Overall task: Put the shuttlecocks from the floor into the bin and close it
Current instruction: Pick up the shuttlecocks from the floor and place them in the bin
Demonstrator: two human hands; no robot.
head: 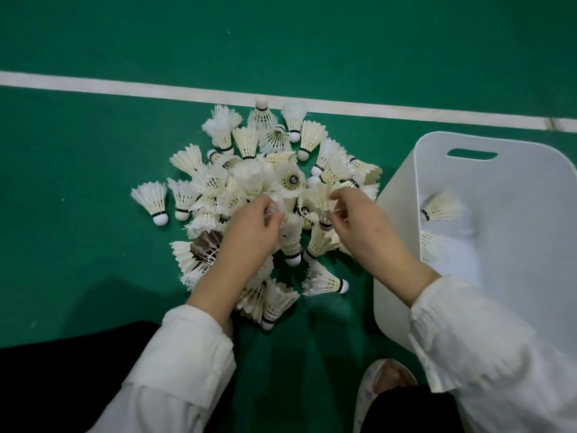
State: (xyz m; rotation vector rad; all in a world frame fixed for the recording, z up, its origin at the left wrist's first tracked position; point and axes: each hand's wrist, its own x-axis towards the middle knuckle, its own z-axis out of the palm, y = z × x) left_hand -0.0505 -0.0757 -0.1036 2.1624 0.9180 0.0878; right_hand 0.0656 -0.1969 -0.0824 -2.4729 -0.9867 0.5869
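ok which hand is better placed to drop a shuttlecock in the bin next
Right, probably. The right hand pinches a shuttlecock and is next to the bin, which stands on that side. The left hand, deep in the pile, would have to cross over.

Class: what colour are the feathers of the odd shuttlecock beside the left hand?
Dark brown: the odd shuttlecock shows best in the head view.
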